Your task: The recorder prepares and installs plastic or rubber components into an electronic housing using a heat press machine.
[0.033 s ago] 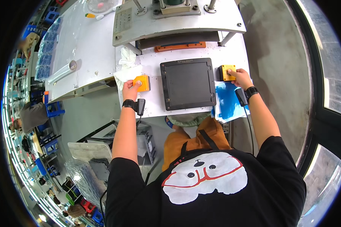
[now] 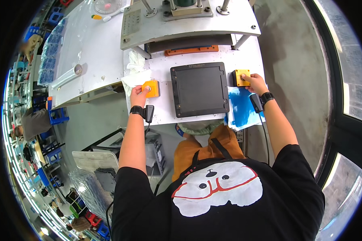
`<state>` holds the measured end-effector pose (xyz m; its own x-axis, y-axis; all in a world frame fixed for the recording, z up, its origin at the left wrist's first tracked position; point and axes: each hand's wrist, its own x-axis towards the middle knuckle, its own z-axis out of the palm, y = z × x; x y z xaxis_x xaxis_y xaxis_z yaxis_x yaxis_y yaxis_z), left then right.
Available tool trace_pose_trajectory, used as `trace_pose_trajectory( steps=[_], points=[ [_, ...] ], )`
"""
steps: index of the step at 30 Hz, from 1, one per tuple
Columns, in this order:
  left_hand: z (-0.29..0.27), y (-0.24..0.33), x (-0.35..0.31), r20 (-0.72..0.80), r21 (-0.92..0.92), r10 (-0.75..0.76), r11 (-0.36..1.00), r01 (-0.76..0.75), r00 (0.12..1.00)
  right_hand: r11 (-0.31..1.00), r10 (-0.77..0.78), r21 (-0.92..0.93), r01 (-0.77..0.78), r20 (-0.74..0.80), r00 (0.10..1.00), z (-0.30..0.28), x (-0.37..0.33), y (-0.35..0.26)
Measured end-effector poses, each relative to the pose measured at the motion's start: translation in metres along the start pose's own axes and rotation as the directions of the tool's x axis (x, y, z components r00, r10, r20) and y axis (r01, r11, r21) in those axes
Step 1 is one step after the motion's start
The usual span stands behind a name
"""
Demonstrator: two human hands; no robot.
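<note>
My left hand is closed at the left side of a yellow push-button box, its thumb on the round button. At the right, a second yellow-and-black push-button box stands on the white table. My right hand curls against its right side with the thumb on the button. Between the two boxes lies a flat black rectangular plate with a raised frame and small corner screws. Each wrist wears a black strap with a small dark device.
Behind the plate stands a metal press on posts, with an orange-brown bar under it. Blue film sheets lie by my right wrist, and white cloth beyond my left hand. A side table holds a clear roll and a fan.
</note>
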<state>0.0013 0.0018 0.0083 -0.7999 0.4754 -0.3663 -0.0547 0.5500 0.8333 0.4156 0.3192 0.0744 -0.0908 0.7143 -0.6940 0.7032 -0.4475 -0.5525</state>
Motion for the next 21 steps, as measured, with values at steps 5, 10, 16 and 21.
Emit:
trace_pose_trajectory(
  steps=[5, 10, 16, 21],
  points=[
    [-0.006, 0.004, -0.047, -0.129, -0.14, -0.098, 0.987, 0.079, 0.987, 0.992, -0.121, 0.022, 0.123, -0.071, 0.99, -0.028, -0.037, 0.012],
    [0.0, -0.03, -0.143, -0.002, 0.08, 0.093, 0.993, -0.092, 0.996, 0.948, -0.299, 0.026, 0.316, -0.254, 0.92, -0.076, -0.069, 0.075],
    [0.095, 0.034, -0.263, 0.624, 0.103, 0.37, 0.834, -0.541, 0.689, 0.98, -0.153, 0.062, 0.191, -0.384, 0.911, -0.095, -0.068, 0.21],
    [0.224, 0.068, -0.294, 0.787, -0.028, 0.513, 0.584, -0.811, 0.342, 0.956, -0.155, 0.189, 0.222, -0.315, 0.936, -0.082, -0.059, 0.234]
  ],
)
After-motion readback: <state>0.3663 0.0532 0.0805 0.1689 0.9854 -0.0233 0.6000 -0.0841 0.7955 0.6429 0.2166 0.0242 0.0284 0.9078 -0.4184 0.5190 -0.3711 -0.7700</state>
